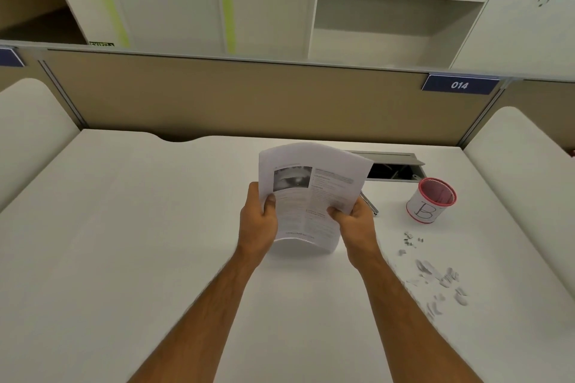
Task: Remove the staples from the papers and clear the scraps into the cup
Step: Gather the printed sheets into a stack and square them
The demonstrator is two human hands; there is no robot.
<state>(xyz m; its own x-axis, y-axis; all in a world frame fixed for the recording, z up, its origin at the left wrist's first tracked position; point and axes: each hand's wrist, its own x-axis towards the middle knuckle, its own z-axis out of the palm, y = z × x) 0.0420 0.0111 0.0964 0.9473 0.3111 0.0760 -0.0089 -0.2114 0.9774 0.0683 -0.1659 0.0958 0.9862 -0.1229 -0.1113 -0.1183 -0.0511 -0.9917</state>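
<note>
Fingers (pixel 270 203) of both hands pinch the papers (pixel 311 193) at their lower corners, left hand (pixel 259 221) and right hand (pixel 354 224), above the desk (pixel 155 227). We judge the sheets light and floppy, best held near the edges. Right of us stand the cup (pixel 431 200) and the small, light scraps (pixel 435 274).

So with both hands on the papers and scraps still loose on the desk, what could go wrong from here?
The scraps lie loose near the desk's right side, apart from the cup; sweeping may push some off or tip the cup. The papers, bowed between left hand and right hand, could crease. The open cable hatch could swallow strays.
</note>
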